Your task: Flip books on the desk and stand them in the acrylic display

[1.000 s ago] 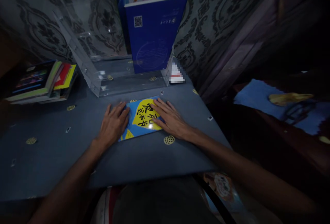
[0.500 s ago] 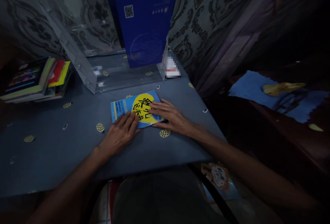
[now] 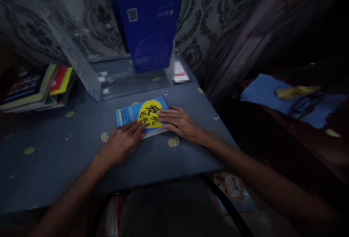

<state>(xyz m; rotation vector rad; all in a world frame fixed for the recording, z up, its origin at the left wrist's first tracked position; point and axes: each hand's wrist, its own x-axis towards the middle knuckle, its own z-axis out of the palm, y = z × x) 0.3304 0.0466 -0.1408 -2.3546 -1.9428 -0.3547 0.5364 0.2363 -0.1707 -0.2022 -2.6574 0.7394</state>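
Observation:
A small blue and yellow book (image 3: 147,114) with black handwritten-style characters lies in front of me on the dark patterned tablecloth. Its white page edge shows along the near side. My left hand (image 3: 127,135) holds the near left edge, fingers bent over the cover and the thumb hidden below. Over the right end, my right hand (image 3: 181,122) grips the book, its fingers lying together across the cover.
A clear acrylic rack (image 3: 92,89) stands behind, with a tall blue book (image 3: 152,29) upright in it. Stacked books (image 3: 29,88) lie at the left. A pixelated white item (image 3: 180,73) sits beside the rack. At the right, a blue cloth (image 3: 261,93) carries glasses (image 3: 302,106).
My left hand has slid down to the book's near edge, with its fingers more bent. The page edge on the near side now shows. My right hand has barely moved.

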